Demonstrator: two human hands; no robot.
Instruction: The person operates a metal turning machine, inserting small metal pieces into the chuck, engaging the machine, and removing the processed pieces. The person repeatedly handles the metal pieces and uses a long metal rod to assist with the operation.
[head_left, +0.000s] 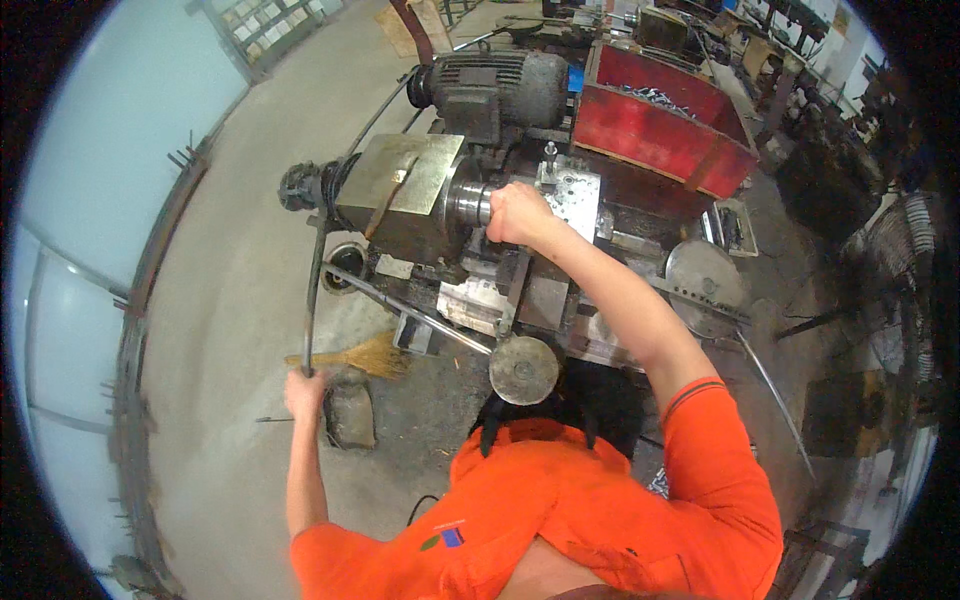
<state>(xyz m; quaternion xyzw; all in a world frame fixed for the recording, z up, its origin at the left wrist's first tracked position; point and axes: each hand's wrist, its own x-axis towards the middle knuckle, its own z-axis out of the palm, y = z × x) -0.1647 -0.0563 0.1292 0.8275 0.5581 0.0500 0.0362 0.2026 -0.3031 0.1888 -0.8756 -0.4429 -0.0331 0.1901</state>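
My left hand (304, 391) is closed around the lower end of a long dark metal lever (316, 300), which rises toward the left end of a lathe headstock. My right hand (517, 214) is curled against the front of the steel spindle nose (471, 204); whatever its fingers hold is hidden behind the knuckles. A loose metal plate (427, 169) covers the top of the headstock, with a dark-handled tool (391, 196) lying across it. Just right of my right hand is the tool-post block (574, 199) with an upright bolt (551, 159).
An electric motor (499, 86) stands behind the headstock. A red metal bin (652, 131) holds small metal parts. Round handwheel discs (523, 370) (703, 281) project from the machine's front. A bright rod (420, 315) slants low. A straw broom (367, 356) and a cut-open container (350, 412) lie on the floor.
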